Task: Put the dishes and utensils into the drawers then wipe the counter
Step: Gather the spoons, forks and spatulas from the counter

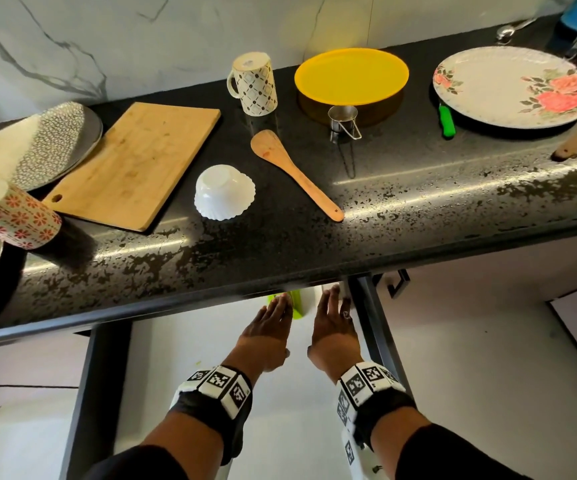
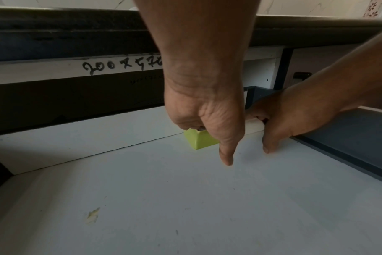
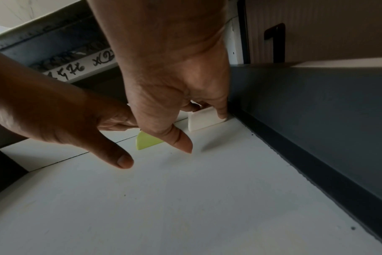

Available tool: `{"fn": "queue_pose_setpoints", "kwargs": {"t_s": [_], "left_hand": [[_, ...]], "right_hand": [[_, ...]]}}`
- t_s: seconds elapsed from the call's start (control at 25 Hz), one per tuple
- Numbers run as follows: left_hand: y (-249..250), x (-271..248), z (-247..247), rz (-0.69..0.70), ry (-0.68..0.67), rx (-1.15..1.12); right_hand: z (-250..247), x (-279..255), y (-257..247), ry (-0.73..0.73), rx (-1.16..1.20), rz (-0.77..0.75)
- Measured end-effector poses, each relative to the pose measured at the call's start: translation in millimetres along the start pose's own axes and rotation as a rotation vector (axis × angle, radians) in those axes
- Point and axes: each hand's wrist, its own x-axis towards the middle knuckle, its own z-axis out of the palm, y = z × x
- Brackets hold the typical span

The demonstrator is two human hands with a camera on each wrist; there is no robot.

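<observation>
Left grip: my left hand point(image 2: 204, 110) reaches into the open drawer point(image 2: 185, 198) under the counter point(image 1: 315, 237), fingers curled on the top edge of a green plate point(image 2: 199, 140) standing on edge against the drawer's back wall, thumb pointing down.
Right grip: my right hand point(image 3: 175, 82) is just beside the left, fingers curled on the top of a white plate point(image 3: 204, 120) standing upright in the back right corner, next to the drawer's dark side wall.
Plates: green left, white right, close together; I cannot tell if they touch.
Counter: a cutting board point(image 1: 134, 164), an overturned white bowl point(image 1: 224, 192), a wooden spatula point(image 1: 290, 168), an upside-down patterned mug point(image 1: 254, 83), a yellow plate point(image 1: 351, 76) and a floral plate point(image 1: 514, 86).
</observation>
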Motion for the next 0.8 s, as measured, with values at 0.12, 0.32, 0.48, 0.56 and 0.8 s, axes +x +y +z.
{"fn": "queue_pose_setpoints", "kwargs": {"t_s": [0.12,0.32,0.48,0.56,0.8], "left_hand": [[-5.5,0.2,-1.9,0.016,0.019,-0.015],[-0.6,-10.5,-13.9,0.009,0.039,0.001],[30.3,-30.2,-52.9,0.101,0.272,-0.026],[51.0,-45.7,-84.8,0.219,0.393,0.033],[66.3,-19.8,-175.9,0.046,0.661,-0.129]], "right_hand": [[-1.8,1.2,3.9,-0.002,-0.001,-0.023],[-14.4,-9.4,12.2,0.052,0.060,-0.085],[-46.8,-41.1,21.4,0.352,0.186,-0.253],[-75.2,-53.4,29.5,0.504,0.242,-0.325],[-166.7,-42.6,65.3,0.794,0.238,-0.364]]}}
